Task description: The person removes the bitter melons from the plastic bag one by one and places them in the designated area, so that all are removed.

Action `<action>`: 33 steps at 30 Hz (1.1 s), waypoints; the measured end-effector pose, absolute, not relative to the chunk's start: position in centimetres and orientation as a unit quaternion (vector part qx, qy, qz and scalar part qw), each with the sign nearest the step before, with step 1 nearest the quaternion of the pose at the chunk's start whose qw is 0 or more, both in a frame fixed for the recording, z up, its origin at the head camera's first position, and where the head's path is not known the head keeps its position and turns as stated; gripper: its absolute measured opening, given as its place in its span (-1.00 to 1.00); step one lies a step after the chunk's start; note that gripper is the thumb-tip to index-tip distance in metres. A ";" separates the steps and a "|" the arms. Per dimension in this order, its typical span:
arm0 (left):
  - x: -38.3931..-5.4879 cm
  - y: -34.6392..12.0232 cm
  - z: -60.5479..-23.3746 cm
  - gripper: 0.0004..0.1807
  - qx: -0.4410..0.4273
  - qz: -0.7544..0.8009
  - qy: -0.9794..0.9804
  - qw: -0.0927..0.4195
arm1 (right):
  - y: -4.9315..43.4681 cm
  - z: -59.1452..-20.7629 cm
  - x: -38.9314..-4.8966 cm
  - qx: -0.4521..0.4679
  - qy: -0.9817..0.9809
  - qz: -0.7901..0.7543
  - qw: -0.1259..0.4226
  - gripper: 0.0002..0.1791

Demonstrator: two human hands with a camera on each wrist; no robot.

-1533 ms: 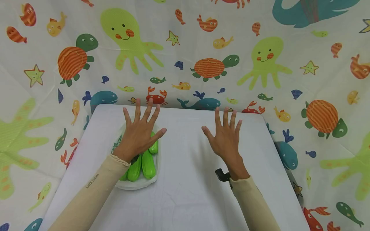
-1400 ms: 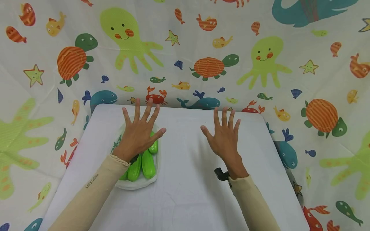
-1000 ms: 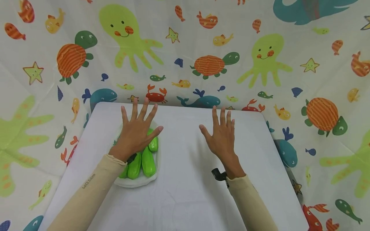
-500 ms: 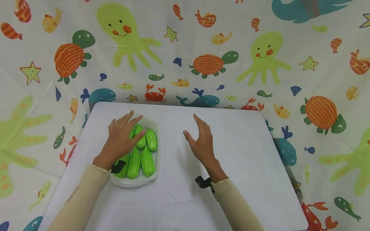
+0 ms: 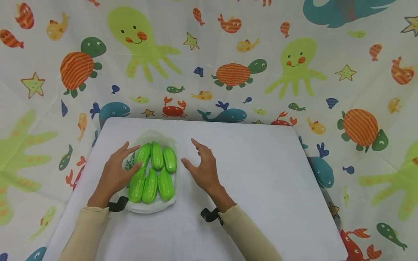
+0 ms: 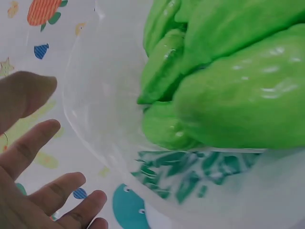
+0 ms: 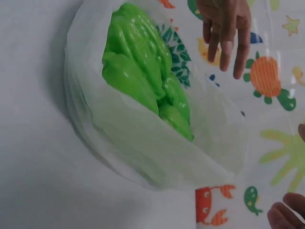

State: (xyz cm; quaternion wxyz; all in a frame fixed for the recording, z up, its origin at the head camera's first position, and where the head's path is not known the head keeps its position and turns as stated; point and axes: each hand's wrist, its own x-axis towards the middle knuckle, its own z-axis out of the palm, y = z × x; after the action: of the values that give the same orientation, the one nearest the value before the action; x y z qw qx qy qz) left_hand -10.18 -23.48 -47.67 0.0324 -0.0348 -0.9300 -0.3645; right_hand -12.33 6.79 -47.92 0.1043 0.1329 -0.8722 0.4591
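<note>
Several glossy green, elongated vegetables lie in two rows in a whitish, see-through plastic bag, its mouth spread wide. My left hand hovers at the bag's left side, fingers apart, thumb and forefinger overlapping the vegetables in the head view. In the left wrist view this hand is beside the bag's rim, holding nothing. My right hand is off the bag's right side, thumb and forefinger spread toward it, with nothing in the grasp. Only some fingertips of it show in the right wrist view.
The bag rests on the left part of a white-covered table. A curtain printed with sea animals hangs behind and around the table. A leaf print in green marks the bag's wall. Black wrist-camera mounts stick out at both wrists.
Both hands, spread flat over the table earlier, have come lower and to the left, turning palms inward on either side of the bag. The vegetables, partly covered before, now show more fully.
</note>
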 end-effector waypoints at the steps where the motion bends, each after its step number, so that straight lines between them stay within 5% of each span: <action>1: -10.0 -23.8 -47.9 -0.29 -0.026 -0.368 -0.929 0.028 | 6.3 -48.0 -12.3 0.138 -0.871 0.461 0.099 -0.18; 11: -9.1 -25.7 -50.4 -0.30 0.027 -0.416 -0.908 -0.034 | 2.5 -49.3 -12.3 0.192 -0.848 0.492 0.047 -0.23; 21: -8.5 -26.1 -52.2 -0.32 0.040 -0.478 -0.877 -0.034 | 0.1 -51.3 -13.3 0.188 -0.877 0.441 -0.026 -0.21; 33: -8.3 -26.0 -53.0 -0.34 0.088 -0.502 -0.859 -0.045 | 0.2 -53.0 -14.5 0.178 -0.906 0.382 -0.039 -0.25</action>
State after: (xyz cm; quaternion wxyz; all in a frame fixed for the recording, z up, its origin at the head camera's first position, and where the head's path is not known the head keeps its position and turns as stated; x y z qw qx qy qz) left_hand -8.31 -25.98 -53.03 -0.0446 0.0878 -0.8594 -0.5017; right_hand -14.50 0.19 -52.97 -0.0390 0.1781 -0.9060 0.3820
